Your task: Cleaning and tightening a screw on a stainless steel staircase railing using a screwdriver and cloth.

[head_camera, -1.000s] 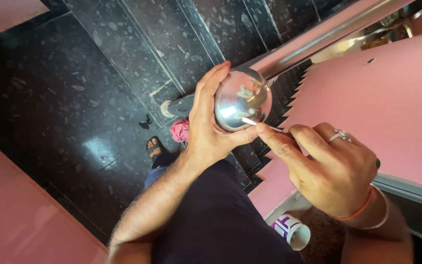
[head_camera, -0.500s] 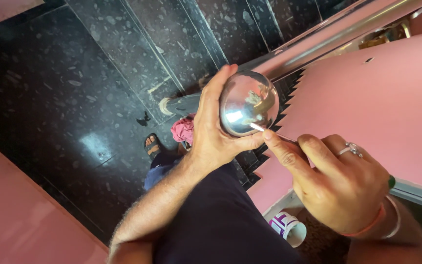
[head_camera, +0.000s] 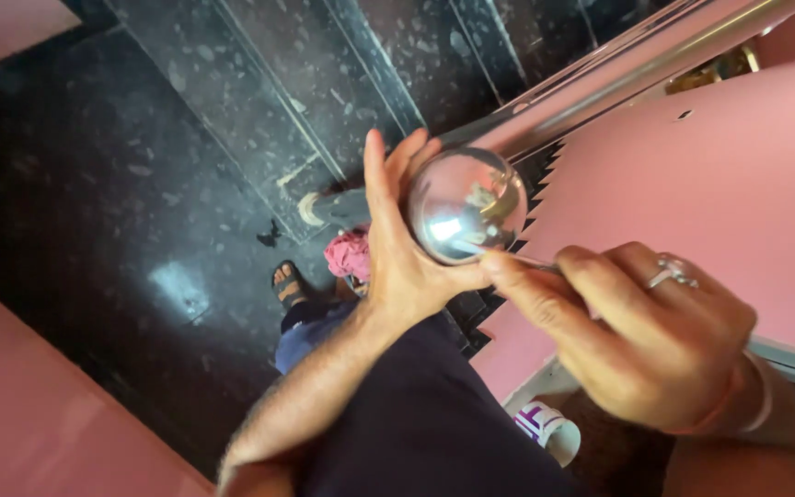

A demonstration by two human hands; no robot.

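Observation:
My left hand [head_camera: 399, 248] is wrapped around the side of a small shiny steel bowl [head_camera: 467, 204], holding it up at the middle of the view. My right hand [head_camera: 641, 327], with a ring on one finger and bangles at the wrist, pinches the thin handle of a metal spoon [head_camera: 494, 249] whose front end reaches into the bowl. What the bowl holds is hidden by glare and reflections. Below the hands are my dark-clothed body and forearm [head_camera: 324, 396].
Dark speckled stone stairs [head_camera: 232, 120] descend at left. A steel handrail [head_camera: 600, 78] runs above a pink wall [head_camera: 720, 175] at right. A sandalled foot [head_camera: 287, 283] and a pink cloth [head_camera: 350, 253] show below; a white cup [head_camera: 549, 431] sits lower right.
The bowl and both hands have drifted slightly rightward and closer to the camera. The spoon stays in the bowl, and both grips are unchanged.

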